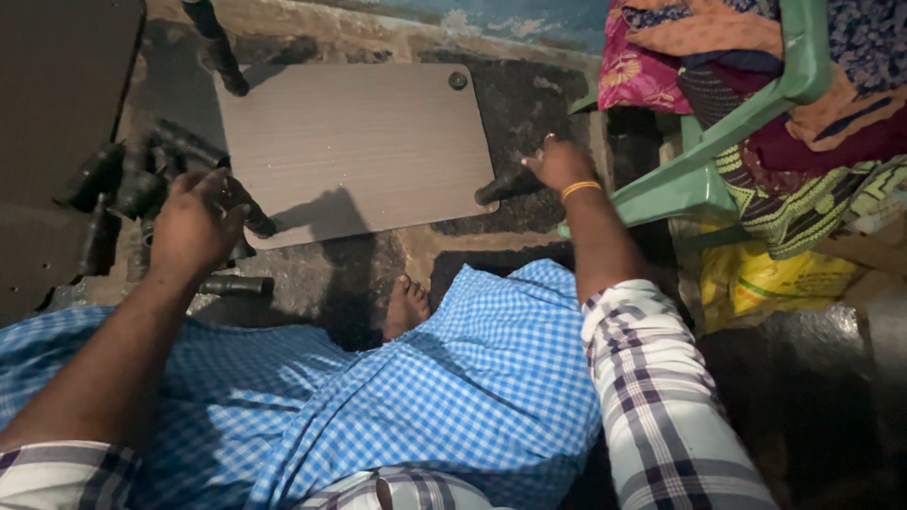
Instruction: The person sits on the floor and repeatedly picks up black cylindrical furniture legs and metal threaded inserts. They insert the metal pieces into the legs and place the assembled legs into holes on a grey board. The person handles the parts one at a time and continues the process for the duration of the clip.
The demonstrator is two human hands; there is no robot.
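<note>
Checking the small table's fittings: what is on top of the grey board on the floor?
The grey board carries a round black cap near its far right corner and arm shadows. Black legs overlap its corners; the right hand hides one leg's end.

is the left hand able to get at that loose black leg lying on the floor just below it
Probably yes. The left hand rests on the pile of black legs, and the loose black leg lies on the bare floor right beside the wrist, with nothing covering it. A short pull back should reach it.

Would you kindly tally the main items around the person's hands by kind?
Wooden board: 1
Black legs fitted at the board's corners: 3
Green plastic chair: 1
Hands: 2, left hand, right hand
Total: 7
The loose black legs piled at left overlap, so no count.
</note>
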